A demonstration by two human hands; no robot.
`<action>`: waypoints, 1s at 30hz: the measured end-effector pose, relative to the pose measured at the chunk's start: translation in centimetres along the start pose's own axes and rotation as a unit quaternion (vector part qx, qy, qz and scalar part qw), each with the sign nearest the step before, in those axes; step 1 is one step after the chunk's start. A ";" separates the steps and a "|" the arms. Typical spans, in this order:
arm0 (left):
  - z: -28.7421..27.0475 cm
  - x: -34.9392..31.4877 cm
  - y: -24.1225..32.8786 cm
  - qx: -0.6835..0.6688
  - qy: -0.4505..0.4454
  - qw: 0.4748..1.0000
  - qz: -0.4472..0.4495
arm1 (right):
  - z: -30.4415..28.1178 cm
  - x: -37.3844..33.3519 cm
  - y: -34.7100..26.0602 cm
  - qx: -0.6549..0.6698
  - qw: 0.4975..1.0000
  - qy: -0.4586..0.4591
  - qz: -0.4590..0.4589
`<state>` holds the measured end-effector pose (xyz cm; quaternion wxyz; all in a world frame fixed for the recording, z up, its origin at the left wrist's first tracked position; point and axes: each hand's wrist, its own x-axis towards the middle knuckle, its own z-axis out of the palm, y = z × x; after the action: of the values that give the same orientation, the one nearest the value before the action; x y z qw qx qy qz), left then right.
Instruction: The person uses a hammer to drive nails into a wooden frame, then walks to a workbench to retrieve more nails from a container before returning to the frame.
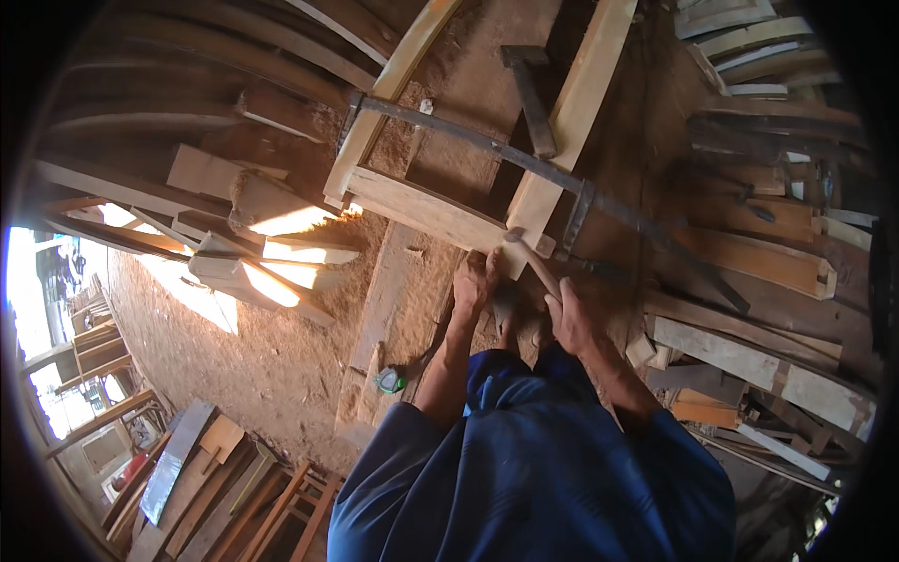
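Observation:
My right hand (573,320) is wrapped round the wooden handle of a hammer (538,264), whose head rests at or just over the near right corner of a wooden frame (426,208). Beside that corner, my left hand (475,279) has its fingers pinched together against the near rail. Anything between those fingertips is too small or hidden to make out. A long metal bar clamp (468,136) spans the frame from its left side rail past its right one. On the frame lies a dark L-shaped tool (532,103), its end against the right side rail.
A tape measure (390,379) lies on a board left of my left forearm. Sunlit offcuts (243,267) are heaped at the left on the shaving-covered floor (187,309). Stacked timber (758,253) lines the right side, and more boards (201,478) lean at the lower left.

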<state>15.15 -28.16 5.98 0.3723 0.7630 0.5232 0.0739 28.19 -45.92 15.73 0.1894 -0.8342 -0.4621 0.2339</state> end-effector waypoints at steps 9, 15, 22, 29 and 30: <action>-0.5 -0.2 -0.2 -0.111 -0.034 0.993 -0.011 | 0.2 0.7 -0.3 0.071 0.992 -0.056 0.088; 0.4 0.4 -1.0 -0.119 -0.009 0.993 0.004 | -0.5 1.4 -0.4 0.011 0.999 -0.044 0.027; 0.7 -0.4 -1.9 -0.101 0.002 0.993 0.063 | -0.8 0.5 0.9 0.085 0.994 0.047 -0.043; -1.3 -0.6 0.6 -0.063 0.125 0.990 0.024 | -5.6 2.5 -2.3 0.108 0.991 -0.004 -0.080; -1.9 -0.6 0.9 -0.348 0.062 0.930 -0.105 | -6.6 2.9 -3.5 0.122 0.988 -0.008 -0.092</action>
<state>14.66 -27.88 8.09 0.5869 0.5202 0.5637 0.2593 30.90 -42.32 22.35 0.3073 -0.7566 -0.5065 0.2767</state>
